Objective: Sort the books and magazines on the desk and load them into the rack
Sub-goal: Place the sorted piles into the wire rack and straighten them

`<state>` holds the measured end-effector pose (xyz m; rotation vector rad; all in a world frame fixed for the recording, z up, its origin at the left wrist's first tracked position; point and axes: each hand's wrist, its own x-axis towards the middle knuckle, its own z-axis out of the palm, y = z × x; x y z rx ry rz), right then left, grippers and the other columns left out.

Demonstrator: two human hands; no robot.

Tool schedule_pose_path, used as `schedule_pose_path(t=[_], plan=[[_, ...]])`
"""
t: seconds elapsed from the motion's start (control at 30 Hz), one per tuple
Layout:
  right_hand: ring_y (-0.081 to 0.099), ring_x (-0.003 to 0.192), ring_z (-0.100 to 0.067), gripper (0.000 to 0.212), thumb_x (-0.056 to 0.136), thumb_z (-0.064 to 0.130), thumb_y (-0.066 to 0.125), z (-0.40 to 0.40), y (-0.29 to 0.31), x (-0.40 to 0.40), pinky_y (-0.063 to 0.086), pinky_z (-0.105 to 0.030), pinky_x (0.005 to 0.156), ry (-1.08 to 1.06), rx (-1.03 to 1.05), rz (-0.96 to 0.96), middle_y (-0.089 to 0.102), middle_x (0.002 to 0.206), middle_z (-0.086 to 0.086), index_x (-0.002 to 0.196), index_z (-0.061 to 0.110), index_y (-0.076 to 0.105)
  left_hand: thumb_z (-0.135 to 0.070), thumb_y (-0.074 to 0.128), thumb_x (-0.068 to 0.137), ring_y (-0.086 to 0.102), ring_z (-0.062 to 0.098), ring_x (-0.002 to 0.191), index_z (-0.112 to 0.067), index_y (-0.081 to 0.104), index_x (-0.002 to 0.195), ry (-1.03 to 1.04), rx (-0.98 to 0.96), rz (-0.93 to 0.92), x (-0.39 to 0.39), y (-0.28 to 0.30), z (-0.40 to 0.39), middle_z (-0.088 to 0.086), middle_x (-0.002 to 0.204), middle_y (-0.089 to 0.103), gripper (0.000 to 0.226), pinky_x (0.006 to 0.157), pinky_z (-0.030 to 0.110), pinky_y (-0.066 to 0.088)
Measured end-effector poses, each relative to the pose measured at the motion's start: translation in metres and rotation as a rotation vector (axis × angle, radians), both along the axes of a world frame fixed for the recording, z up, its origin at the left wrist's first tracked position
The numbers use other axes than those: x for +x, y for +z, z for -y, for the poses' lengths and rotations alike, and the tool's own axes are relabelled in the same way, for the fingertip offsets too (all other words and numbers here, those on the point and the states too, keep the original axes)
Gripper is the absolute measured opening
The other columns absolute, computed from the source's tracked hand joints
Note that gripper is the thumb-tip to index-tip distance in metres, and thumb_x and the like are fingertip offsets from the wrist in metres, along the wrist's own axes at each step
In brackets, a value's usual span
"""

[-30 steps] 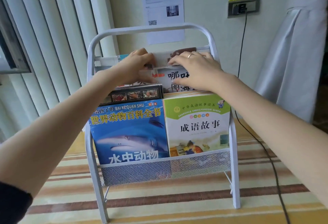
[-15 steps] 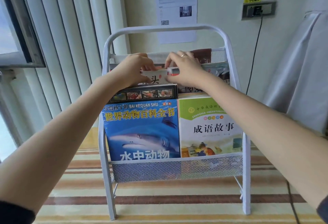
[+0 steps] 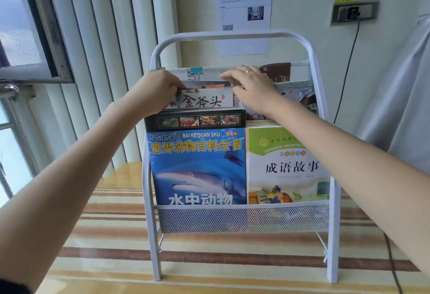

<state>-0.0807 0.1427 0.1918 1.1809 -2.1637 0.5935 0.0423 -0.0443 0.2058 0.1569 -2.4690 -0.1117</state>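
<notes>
While your left grip (image 3: 158, 91) pinches the booklet (image 3: 204, 100) in the rack's (image 3: 232, 34) upper tier and your right grip (image 3: 251, 86) lies spread on its neighbours, risk: cover creasing if forced down between them.

We see a white metal rack (image 3: 232, 35) standing upright, mesh front at 6 o'clock. In its front tier a blue shark book (image 3: 197, 168) stands left, touching a green-and-white storybook (image 3: 287, 165) at 3 o'clock. Behind, a black-topped book (image 3: 195, 120); higher, a pale booklet (image 3: 204, 100) upright; magazines (image 3: 295, 93) at 1 o'clock.
</notes>
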Motion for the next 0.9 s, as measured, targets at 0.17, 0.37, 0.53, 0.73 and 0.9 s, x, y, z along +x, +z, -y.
schedule_pose_path(t=[0.17, 0.37, 0.53, 0.73, 0.9], plan=[[0.044, 0.12, -0.017, 0.039, 0.095, 0.009, 0.033, 0.013, 0.006, 0.005, 0.028, -0.026, 0.098, 0.089, 0.085, 0.067, 0.058, 0.124, 0.002, 0.113, 0.018, 0.066, -0.003, 0.035, 0.096, 0.059, 0.023, 0.089, -0.013, 0.067, 0.114, -0.056, 0.164, 0.023, 0.006, 0.004, -0.004, 0.004, 0.104, 0.058, 0.038, 0.073, 0.03, 0.055], [0.049, 0.09, -0.017, 0.042, 0.088, 0.056, 0.049, 0.019, 0.017, 0.013, 0.039, -0.032, 0.071, 0.024, 0.227, -0.047, 0.056, 0.095, 0.002, 0.095, 0.016, 0.056, -0.02, 0.047, 0.098, 0.054, 0.016, 0.103, -0.022, 0.056, 0.13, -0.152, 0.197, 0.207, 0.016, 0.005, 0.006, -0.002, 0.119, 0.055, 0.034, 0.086, 0.028, 0.047], [0.053, 0.105, -0.019, 0.05, 0.08, 0.044, 0.069, 0.027, 0.019, 0.015, 0.043, -0.029, 0.088, 0.052, 0.256, -0.007, 0.059, 0.116, -0.002, 0.12, 0.019, 0.052, -0.043, 0.034, 0.098, 0.053, 0.021, 0.113, -0.023, 0.061, 0.117, 0.189, -0.433, 0.183, 0.005, 0.009, 0.009, 0.0, 0.116, 0.06, 0.038, 0.109, 0.054, 0.019], [0.05, 0.107, -0.013, 0.049, 0.082, 0.04, 0.068, 0.025, 0.026, 0.02, 0.039, -0.024, 0.088, 0.037, 0.332, 0.044, 0.056, 0.124, 0.001, 0.124, 0.019, 0.054, -0.032, 0.034, 0.1, 0.056, 0.026, 0.109, -0.011, 0.058, 0.108, 0.174, -0.377, 0.186, 0.007, 0.007, 0.015, 0.006, 0.12, 0.06, 0.033, 0.109, 0.053, 0.024], [0.041, 0.117, -0.017, 0.056, 0.082, 0.046, 0.067, 0.04, 0.024, 0.026, 0.034, -0.032, 0.098, 0.025, 0.317, 0.028, 0.047, 0.13, -0.003, 0.128, 0.02, 0.05, -0.011, 0.039, 0.097, 0.052, 0.025, 0.117, -0.016, 0.061, 0.12, 0.022, -0.166, 0.235, 0.016, 0.019, 0.027, 0.006, 0.133, 0.055, 0.031, 0.104, 0.044, 0.04]])
